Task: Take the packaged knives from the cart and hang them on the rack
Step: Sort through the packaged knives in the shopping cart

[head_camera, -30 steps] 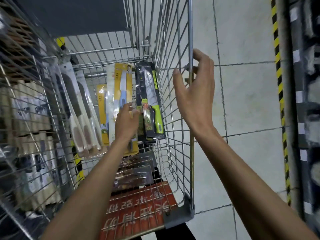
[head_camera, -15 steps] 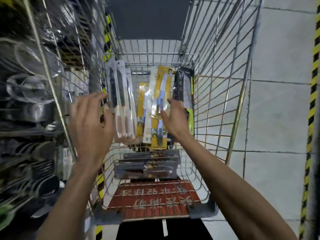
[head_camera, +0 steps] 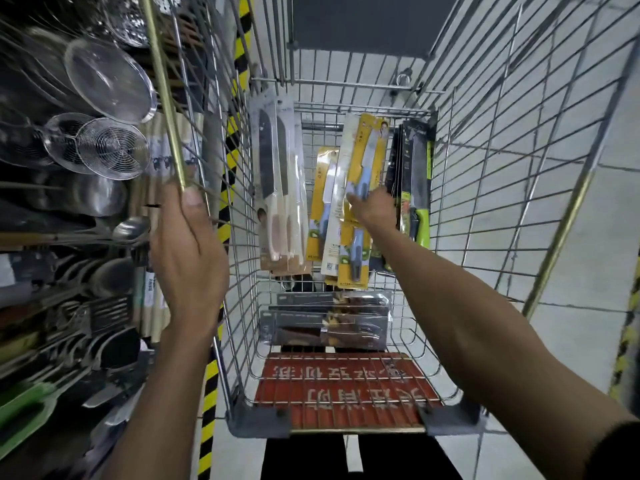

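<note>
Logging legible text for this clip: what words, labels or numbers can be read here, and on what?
Red sign in the cart: white Chinese characters, upside down, not legible.
Yellow knife pack: print too small.
Black-green knife pack: blurred.
Shelf tag: blurred.
Nothing can be quoted.

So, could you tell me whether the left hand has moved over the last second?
Yes. The left hand has left the yellow knife pack inside the cart and gone left to its left top rail.
</note>
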